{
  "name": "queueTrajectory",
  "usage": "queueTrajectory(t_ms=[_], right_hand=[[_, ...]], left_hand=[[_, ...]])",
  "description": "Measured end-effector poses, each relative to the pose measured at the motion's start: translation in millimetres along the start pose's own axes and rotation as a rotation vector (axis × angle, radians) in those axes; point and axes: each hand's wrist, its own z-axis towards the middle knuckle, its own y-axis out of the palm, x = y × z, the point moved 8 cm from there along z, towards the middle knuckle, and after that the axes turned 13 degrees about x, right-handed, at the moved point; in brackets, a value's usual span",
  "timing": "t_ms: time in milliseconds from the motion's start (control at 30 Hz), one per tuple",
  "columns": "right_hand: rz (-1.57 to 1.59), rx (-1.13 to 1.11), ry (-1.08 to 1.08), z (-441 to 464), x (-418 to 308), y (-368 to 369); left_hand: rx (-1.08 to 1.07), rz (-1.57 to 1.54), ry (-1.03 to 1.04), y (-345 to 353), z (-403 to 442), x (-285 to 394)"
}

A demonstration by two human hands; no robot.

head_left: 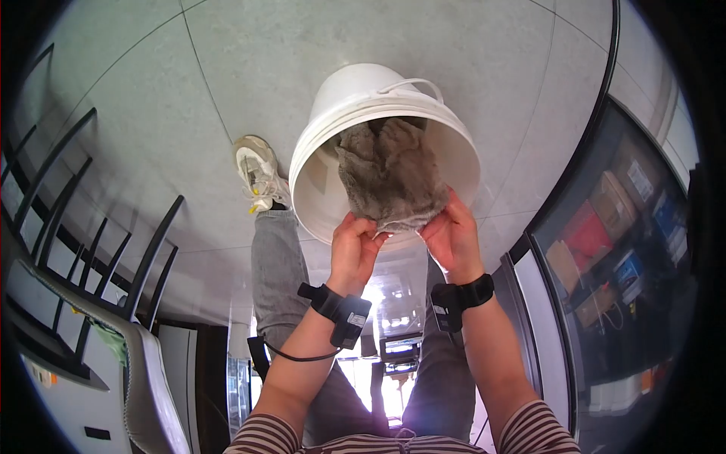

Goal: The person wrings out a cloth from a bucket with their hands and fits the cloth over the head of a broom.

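Note:
A brownish-grey cloth (393, 174) hangs over the mouth of a white bucket (310, 181), its upper part reaching inside. My left hand (357, 248) pinches the cloth's near edge at its left corner. At the right corner, my right hand (452, 234) grips the same edge between thumb and fingers. The cloth is spread between both hands. The bucket stands on the floor with its handle (414, 82) at the far side. Its bottom is mostly hidden by the cloth.
A shoe (259, 172) is on the tiled floor (257, 68) left of the bucket. Dark chair or rack bars (155, 253) stand at the left. A glass-fronted cabinet (620, 265) with boxes and bags is at the right.

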Motion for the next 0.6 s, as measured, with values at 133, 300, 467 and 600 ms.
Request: queueTrajectory(t_ms=[133,300,467,600], right_hand=[[-0.103,-0.066,-0.010,-19,5,11],[-0.818,-0.100,-0.379,-24,19,4],[-1.401,-0.327,-0.872,-56,39,69],[-1.456,-0.488,-1.189,-59,46,98]], left_hand=[[-0.188,-0.143,-0.181,31,-16,0],[-0.126,-0.051,-0.126,42,-26,-4],[0.121,0.108,0.053,1,-24,-1],[0.135,-0.037,0.108,-3,-26,4]])
